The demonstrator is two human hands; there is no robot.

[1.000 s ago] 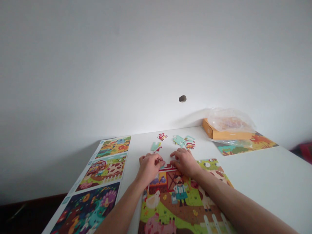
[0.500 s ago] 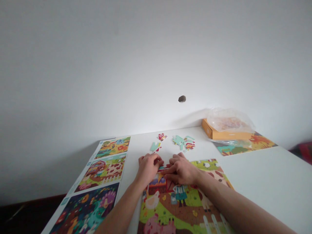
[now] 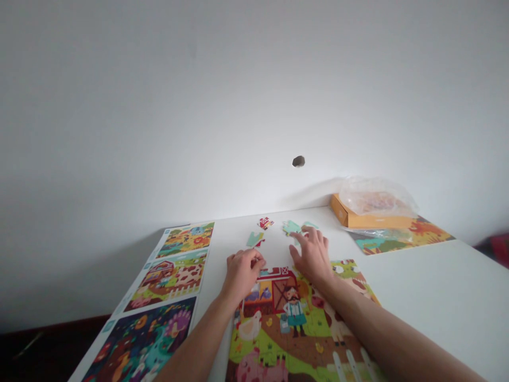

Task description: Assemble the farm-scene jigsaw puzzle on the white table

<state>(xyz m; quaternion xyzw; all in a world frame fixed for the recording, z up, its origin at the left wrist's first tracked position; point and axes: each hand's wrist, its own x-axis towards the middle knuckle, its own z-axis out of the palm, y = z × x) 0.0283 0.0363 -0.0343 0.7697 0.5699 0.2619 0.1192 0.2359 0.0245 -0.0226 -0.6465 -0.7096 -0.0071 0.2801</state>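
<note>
A farm jigsaw puzzle, partly assembled, lies on the white table in front of me. At its upper left edge my left hand is closed, thumb and fingers pinched together; whether a piece sits between them is hidden. My right hand reaches past the puzzle's top edge, fingers apart, over loose pieces it partly covers. Beside its index finger lies a pale green puzzle piece. Further left are a red barn piece and another pale green piece.
Picture sheets run along the table's left side. At the back right, an orange box with a clear plastic bag on it rests on a colourful printed board. A white wall with a hole stands behind the table.
My right hand has left the puzzle's top edge and moved up and right to the loose pieces, uncovering the barn and farmer. My left hand has stayed nearly in place.
</note>
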